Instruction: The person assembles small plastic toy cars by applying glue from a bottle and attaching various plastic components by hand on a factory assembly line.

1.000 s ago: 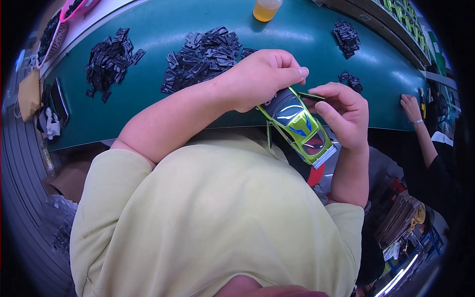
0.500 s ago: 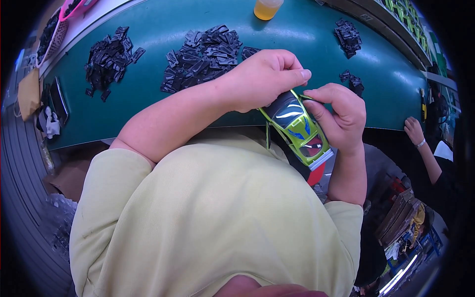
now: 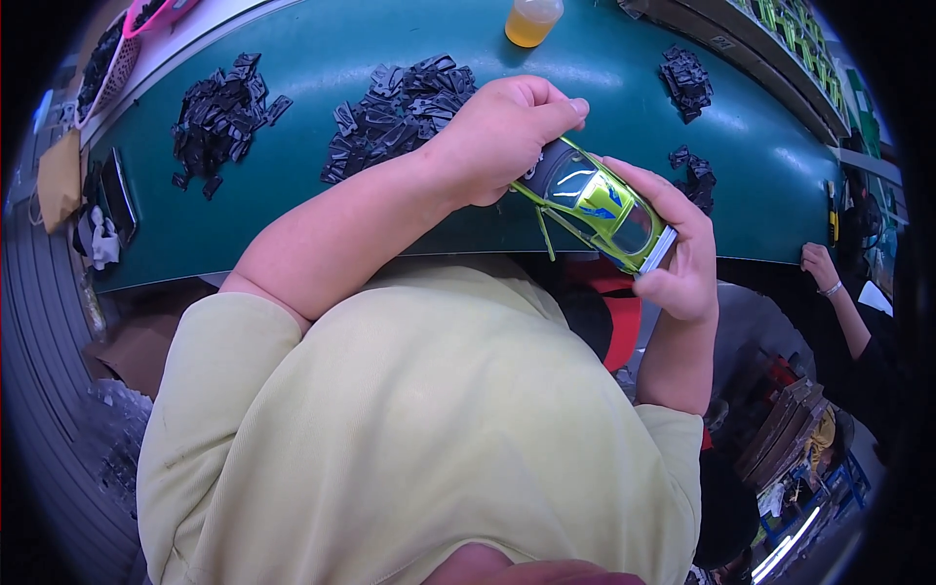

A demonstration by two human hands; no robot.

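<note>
Over the table's near edge is a shiny green toy car [image 3: 624, 210] with a black front, clear windows, blue roof markings and a grey rear edge. A thin green side piece [image 3: 547, 234], looking like a swung-out door, sticks out on its left. My left hand [image 3: 517, 132] is closed at the car's front end, thumb pointing right; its curled fingers are mostly hidden. Around the far side and rear wraps my right hand [image 3: 682, 244], fingers along the side and thumb near the rear edge. Beyond my left hand lies a pile of black plastic parts [image 3: 395, 112].
Other black part piles lie at left [image 3: 222, 122], far right [image 3: 685, 83] and nearer right [image 3: 694, 175]. A cup of amber liquid [image 3: 531, 24] stands at the back. Green pieces fill a box [image 3: 795, 49] at the far right. Another person's hand [image 3: 819, 265] rests at the right edge.
The toy car has turned and shifted up and right. My right hand has moved from pinching at its side to wrapping its side and rear. My left hand has risen slightly.
</note>
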